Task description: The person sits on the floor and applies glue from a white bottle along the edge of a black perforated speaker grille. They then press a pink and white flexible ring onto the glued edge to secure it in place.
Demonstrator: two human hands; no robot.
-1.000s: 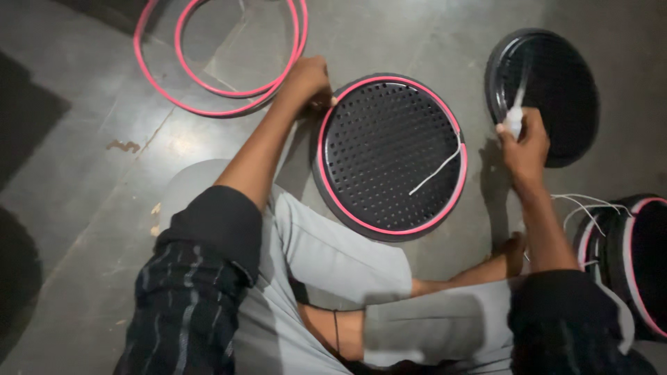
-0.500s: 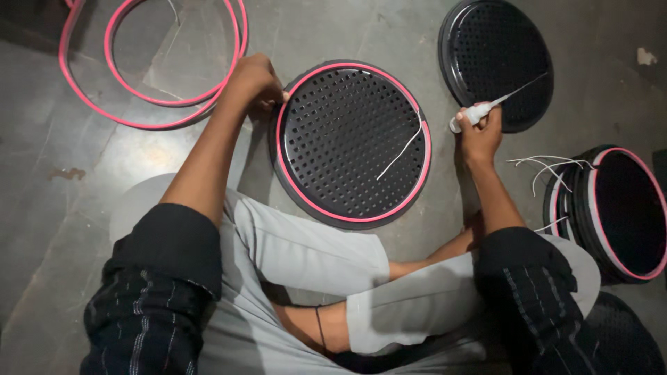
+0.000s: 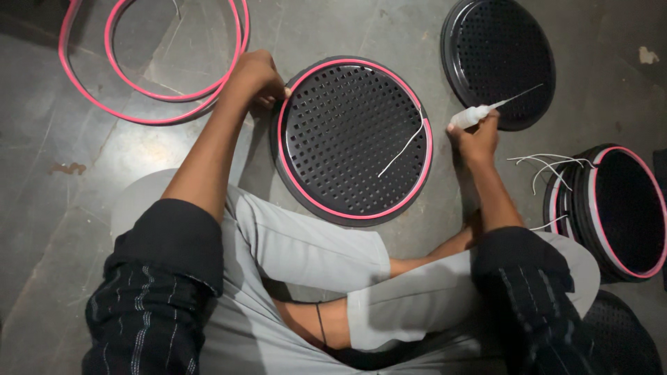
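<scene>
Pink-rimmed black perforated disc [image 3: 351,139] is lying at frame centre, a loose white strand on it. Left hand [image 3: 258,78] is gripping its upper-left rim. Right hand [image 3: 476,135], closed around a small white squeeze bottle [image 3: 467,117], has swung off the disc since a second ago, nozzle now pointing toward the plain black disc [image 3: 500,59] upper right.

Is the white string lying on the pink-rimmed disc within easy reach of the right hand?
Probably yes: the right hand, gripping a small white bottle, sits just beside the disc, with nothing between it and the string.
</scene>
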